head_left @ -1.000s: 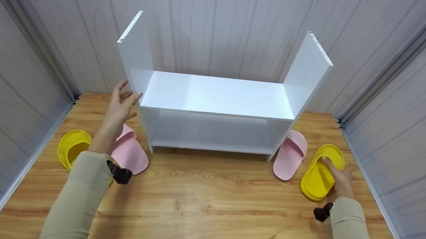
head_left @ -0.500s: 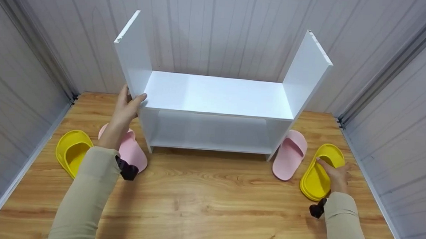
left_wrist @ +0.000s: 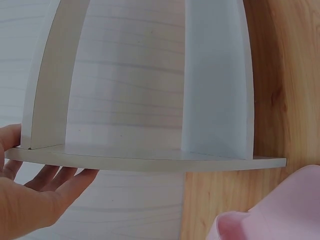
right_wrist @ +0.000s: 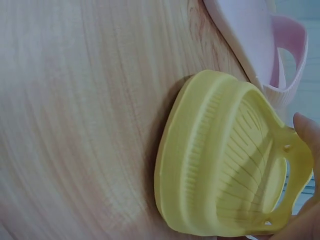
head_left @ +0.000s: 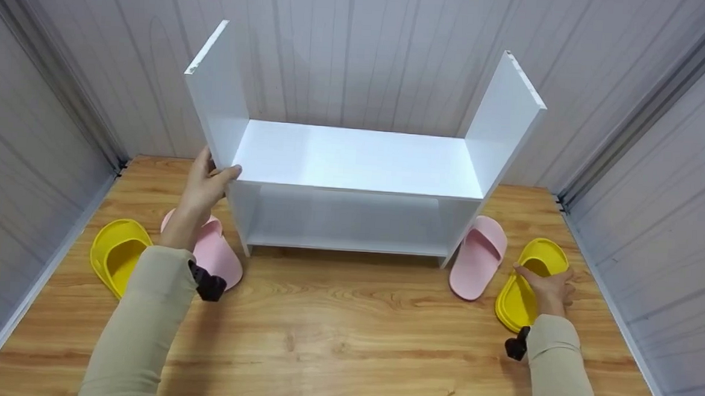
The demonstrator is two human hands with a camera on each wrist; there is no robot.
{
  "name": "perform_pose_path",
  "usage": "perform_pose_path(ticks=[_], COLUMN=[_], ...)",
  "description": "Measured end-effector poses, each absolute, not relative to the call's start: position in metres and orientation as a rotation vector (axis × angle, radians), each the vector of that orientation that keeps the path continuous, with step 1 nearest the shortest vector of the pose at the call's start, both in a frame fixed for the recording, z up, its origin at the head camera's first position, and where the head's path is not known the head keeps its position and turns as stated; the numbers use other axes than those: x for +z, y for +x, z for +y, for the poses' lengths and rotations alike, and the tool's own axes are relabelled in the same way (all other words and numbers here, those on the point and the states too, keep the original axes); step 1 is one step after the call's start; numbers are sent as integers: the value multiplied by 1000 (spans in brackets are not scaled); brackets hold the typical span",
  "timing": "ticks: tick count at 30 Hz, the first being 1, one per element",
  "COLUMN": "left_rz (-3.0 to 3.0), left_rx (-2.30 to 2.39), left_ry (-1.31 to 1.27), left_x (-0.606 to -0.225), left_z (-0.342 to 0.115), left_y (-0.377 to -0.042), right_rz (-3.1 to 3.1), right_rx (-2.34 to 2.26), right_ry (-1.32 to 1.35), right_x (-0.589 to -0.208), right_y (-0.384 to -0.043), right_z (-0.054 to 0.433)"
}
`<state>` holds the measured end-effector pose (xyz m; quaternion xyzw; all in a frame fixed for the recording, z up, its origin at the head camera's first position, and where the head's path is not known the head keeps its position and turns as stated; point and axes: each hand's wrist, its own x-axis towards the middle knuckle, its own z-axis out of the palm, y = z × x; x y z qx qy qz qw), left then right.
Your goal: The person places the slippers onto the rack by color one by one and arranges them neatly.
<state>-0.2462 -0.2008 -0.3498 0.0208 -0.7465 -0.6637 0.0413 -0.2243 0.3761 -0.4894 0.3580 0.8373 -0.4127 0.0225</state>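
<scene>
A white two-tier shelf [head_left: 354,159] stands against the back wall. My left hand [head_left: 201,187] grips its left side panel [left_wrist: 150,161], thumb on the inner side and fingers on the outer side, as the left wrist view also shows. On the floor to the right lies a yellow slipper [head_left: 514,306] with a thick ridged sole [right_wrist: 200,155]. My right hand [head_left: 548,288] holds it across the strap, thumb on the left side; most fingers are hidden in the right wrist view. Beside it, close to the shelf, rests a pink slipper [head_left: 476,262].
Left of the shelf lie another pink slipper [head_left: 221,259], partly covered by my left forearm, and another yellow slipper [head_left: 117,252]. Panelled walls [head_left: 35,145] enclose the wooden floor [head_left: 333,336] on the left, back and right.
My left hand has closed onto the shelf's left panel from just beside it. The right hand has shifted left over the yellow slipper, its fingers drawing in around the strap.
</scene>
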Motion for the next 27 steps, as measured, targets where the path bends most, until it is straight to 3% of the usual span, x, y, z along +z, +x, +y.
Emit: perform_pose_path(ticks=[6,27], left_rz=[-2285,-2312], left_rx=[-2041,-2025], left_ry=[63,96], left_x=[-350,-349], left_z=[-203,-203], left_y=[-246,-244], right_rz=[2559,2724], right_rx=[-1235,-1122], right_ry=[1178,1057], right_x=[-496,-493], right_y=[-227,-229], right_z=[373,380])
